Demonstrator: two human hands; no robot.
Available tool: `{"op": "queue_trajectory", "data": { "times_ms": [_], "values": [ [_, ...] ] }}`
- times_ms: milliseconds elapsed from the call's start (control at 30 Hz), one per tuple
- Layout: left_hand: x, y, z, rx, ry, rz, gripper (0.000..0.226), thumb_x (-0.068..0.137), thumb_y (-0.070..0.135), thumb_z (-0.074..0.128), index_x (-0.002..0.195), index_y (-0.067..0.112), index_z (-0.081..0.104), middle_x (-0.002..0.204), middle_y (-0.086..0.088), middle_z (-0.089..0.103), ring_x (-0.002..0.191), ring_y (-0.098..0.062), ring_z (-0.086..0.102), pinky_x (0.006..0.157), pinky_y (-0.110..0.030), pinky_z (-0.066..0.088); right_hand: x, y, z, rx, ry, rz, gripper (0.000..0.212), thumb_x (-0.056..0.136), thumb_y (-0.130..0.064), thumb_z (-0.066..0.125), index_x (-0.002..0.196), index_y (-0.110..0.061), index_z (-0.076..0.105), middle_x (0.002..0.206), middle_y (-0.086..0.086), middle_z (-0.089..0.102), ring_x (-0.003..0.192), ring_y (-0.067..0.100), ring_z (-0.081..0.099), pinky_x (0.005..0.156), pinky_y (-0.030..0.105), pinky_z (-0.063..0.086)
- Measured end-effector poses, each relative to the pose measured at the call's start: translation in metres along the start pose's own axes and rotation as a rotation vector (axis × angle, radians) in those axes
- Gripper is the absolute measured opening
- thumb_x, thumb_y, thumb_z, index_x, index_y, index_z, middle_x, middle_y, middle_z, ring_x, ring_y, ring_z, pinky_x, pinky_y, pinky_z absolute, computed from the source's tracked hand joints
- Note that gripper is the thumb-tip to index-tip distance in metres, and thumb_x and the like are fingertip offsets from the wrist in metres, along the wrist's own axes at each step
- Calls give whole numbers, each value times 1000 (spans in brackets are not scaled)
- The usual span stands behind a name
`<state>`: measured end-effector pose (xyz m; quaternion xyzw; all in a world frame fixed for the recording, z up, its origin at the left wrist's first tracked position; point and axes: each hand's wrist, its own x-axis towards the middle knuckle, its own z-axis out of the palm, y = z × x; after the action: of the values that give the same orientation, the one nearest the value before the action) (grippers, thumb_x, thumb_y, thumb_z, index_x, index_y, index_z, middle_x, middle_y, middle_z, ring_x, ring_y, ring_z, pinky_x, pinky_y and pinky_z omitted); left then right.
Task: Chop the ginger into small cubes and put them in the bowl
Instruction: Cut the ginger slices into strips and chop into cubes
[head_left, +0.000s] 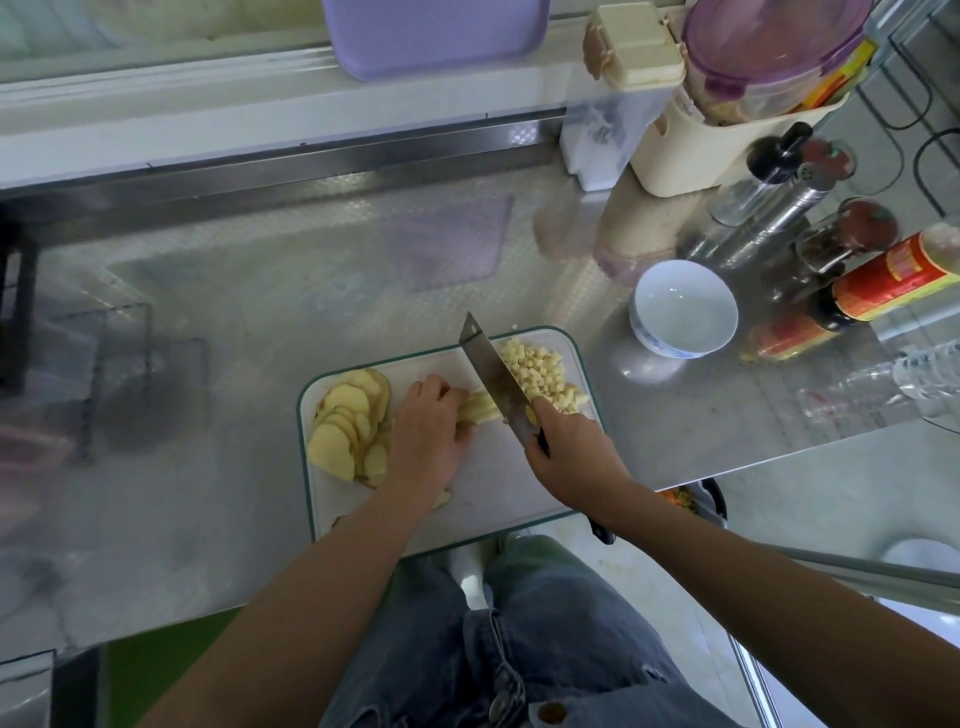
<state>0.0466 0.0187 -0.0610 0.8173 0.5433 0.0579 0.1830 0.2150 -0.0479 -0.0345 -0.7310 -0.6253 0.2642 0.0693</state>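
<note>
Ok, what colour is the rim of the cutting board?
Dark teal-green, framing the white cutting board; clearest in the head view along its left edge.

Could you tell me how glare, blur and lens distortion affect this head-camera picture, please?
Head view: the steel counter mirrors the purple tray with soft glare; wide-angle bending curves its edges; the left margin is smeared; the cleaver, ginger strips, ginger cubes, left hand and right hand are fairly sharp; the white bowl is evenly lit.

A shiny steel surface (208, 493) is reflecting soft light. A metal ledge (285, 161) is running along its far edge, with a purple tray (436, 36) leaning behind it. Pale floor (831, 493) is showing at the right, and a green patch (156, 654) is showing below.
</note>
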Motion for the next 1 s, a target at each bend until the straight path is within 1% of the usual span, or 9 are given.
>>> {"op": "queue_trajectory", "data": {
  "times_ms": [167, 467, 600, 667, 733, 767, 800, 900, 1000],
  "values": [
    [2, 0, -1, -33, -16, -10, 33, 85, 25, 68, 117, 17, 65, 109, -1, 53, 99, -18, 46, 86, -32, 45, 3, -3, 10, 8, -17, 54, 20, 93, -20, 46, 111, -14, 47, 64, -2, 45, 57, 19, 50, 52, 26, 37],
    [2, -1, -5, -45, -36, 13, 36, 84, 23, 68, 119, 17, 64, 108, 0, 52, 99, -18, 45, 87, -34, 45, 3, -8, 23, 5, 12, 101, 18, 92, -19, 47, 109, -14, 46, 65, -2, 44, 56, 19, 50, 52, 28, 42],
    [2, -1, -5, -38, -41, 16, 40, 85, 20, 66, 125, 16, 59, 113, -3, 51, 103, -19, 46, 88, -34, 45, 7, -6, 16, 32, 33, 80, 8, 92, -18, 46, 98, -14, 44, 61, -1, 43, 55, 24, 48, 48, 28, 29],
    [0, -2, -5, -40, -31, 14, 43, 84, 21, 67, 125, 15, 56, 115, -5, 51, 104, -21, 47, 89, -34, 45, 8, -7, 10, 50, 45, 68, 7, 94, -20, 47, 94, -15, 42, 61, 1, 46, 55, 24, 49, 48, 30, 33],
    [-1, -3, -4, -39, -19, 14, 37, 84, 22, 68, 118, 13, 59, 113, -6, 52, 102, -21, 48, 88, -34, 45, 9, -9, 3, 54, 28, 50, 10, 96, -24, 46, 94, -14, 44, 65, 3, 51, 58, 24, 52, 52, 34, 42],
    [-1, -4, -4, -30, -16, 15, 33, 84, 22, 68, 115, 13, 61, 111, -6, 52, 102, -21, 48, 87, -33, 45, 10, -10, 1, 51, 11, 44, 11, 96, -25, 45, 95, -14, 45, 67, 4, 53, 59, 24, 53, 53, 35, 43],
    [-1, -4, -4, -22, -14, 18, 31, 84, 22, 68, 113, 14, 62, 111, -6, 53, 101, -20, 48, 87, -32, 44, 10, -11, -1, 49, -3, 38, 11, 96, -25, 45, 94, -15, 44, 67, 4, 52, 59, 24, 52, 52, 33, 41],
    [0, -5, -3, -19, -19, 27, 31, 85, 23, 67, 114, 15, 62, 112, -4, 53, 102, -20, 47, 88, -32, 44, 10, -13, 0, 42, -16, 31, 11, 97, -26, 45, 89, -20, 38, 63, -2, 46, 55, 15, 46, 48, 27, 28],
    [1, -4, -4, -22, -27, 30, 31, 87, 24, 65, 117, 17, 61, 113, -2, 52, 103, -18, 46, 89, -30, 43, 10, -14, 5, 25, -29, 51, 6, 95, -24, 45, 94, -21, 40, 64, -5, 43, 56, 11, 43, 48, 25, 26]
  ]
}}
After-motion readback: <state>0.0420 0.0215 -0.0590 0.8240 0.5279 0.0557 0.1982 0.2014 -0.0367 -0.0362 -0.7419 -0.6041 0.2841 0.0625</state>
